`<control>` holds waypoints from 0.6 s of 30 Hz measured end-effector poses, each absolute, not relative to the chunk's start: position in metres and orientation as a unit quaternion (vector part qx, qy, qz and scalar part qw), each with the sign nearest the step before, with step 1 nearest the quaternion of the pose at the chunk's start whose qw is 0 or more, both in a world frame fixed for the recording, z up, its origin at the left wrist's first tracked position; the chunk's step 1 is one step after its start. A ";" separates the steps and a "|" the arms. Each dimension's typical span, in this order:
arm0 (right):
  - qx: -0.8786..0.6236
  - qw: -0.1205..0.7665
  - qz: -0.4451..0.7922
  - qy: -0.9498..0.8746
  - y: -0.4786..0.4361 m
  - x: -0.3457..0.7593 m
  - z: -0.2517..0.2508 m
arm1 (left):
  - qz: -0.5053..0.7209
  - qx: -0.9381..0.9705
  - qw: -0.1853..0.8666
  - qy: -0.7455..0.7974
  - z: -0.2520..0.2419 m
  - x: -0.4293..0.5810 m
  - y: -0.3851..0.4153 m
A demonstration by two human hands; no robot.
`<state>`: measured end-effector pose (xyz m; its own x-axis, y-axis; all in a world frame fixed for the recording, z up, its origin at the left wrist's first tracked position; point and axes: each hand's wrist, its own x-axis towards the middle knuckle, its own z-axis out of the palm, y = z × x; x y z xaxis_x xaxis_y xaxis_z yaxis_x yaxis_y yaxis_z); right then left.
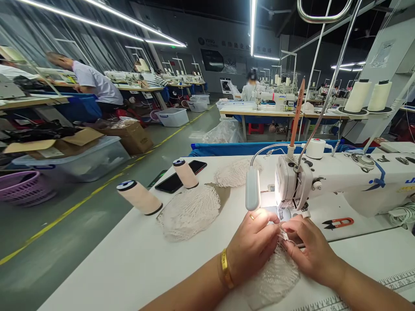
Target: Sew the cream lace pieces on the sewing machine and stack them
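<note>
Head view: a white table (113,263) carries a white sewing machine (343,172) at its right side.
Workpiece: a pale lace piece (275,280) lies below the needle area, its top edge gathered between both hands and its lower part spread over the table toward the wearer.
Left hand (254,242): fingers curled and nearly closed, thumb and fingertips pinching the lace edge; a gold bracelet (226,268) circles the wrist.
Right hand (313,248): fingers bent, thumb and index finger brought together on the same edge, just beside the left fingertips.
Lamp (253,190): hangs on a bent flexible neck left of the needle area, lit side toward the machine.
Pencil (297,114): upright on top of the machine head, point up.
Snips (339,223): orange-handled, lying right of the right hand, blades pointing left.
Ruler markings (398,280): visible at the lower right, partly covered by the right forearm.
Other lace: one piece (191,214) lies left of the hands; another (235,172) lies farther back, near the lamp.
Thread: a near spool (139,198) and a far spool (185,173) are at the table's left side.
Phone (168,183): dark, flat, behind the near spool.
</note>
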<state>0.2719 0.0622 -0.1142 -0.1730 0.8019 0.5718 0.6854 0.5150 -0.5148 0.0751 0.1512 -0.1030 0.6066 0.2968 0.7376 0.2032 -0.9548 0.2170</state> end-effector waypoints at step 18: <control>-0.557 0.244 0.502 -0.615 -0.003 0.301 -0.022 | 0.293 0.839 0.441 0.122 -0.067 0.080 0.076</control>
